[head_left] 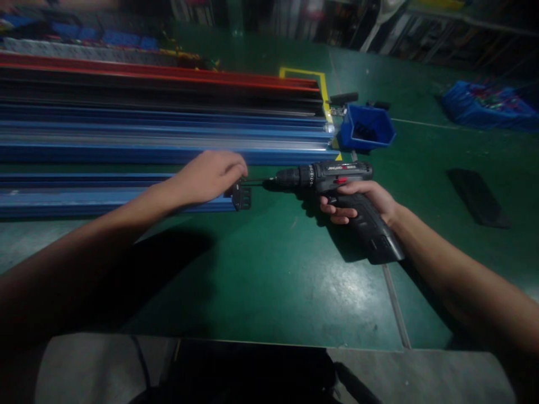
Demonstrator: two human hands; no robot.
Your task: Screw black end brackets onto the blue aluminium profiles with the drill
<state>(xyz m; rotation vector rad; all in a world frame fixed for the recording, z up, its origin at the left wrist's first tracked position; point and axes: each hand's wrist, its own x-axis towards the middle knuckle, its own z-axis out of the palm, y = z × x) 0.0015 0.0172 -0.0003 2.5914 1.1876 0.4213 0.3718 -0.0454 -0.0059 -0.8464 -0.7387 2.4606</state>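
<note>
1. Head view: from where I stand, the black power drill with a red switch (343, 169) is over the green table top (278, 292), just right of the end of a long blue metal rail (197, 203). I cannot tell if the drill touches the table.

2. The right hand (362, 199) holds the drill. Its fingers are curled around the grip, near the trigger. I cannot tell if the trigger is pressed.

3. The left hand (217, 175) lies over the rail's end, by a small black end piece with slots (243, 198). Its fingers bend down, and the thumb is close to them. I cannot tell if they pinch anything.

4. A thin, dark, straight bit (257, 182) sticks out of the drill's nose and goes to the end piece. The tip is too hard to see.

5. To do this well, I think the drill should be kept level and in line with the rail. Push gently and squeeze the trigger softly, so the tip does not slip. The left hand should hold the end firm, with fingertips away from the turning bit.

6. The drill's nose points left, at the rail. Its long body runs left to right, nearly in line with the rail. Its grip slants down to the right.
</note>
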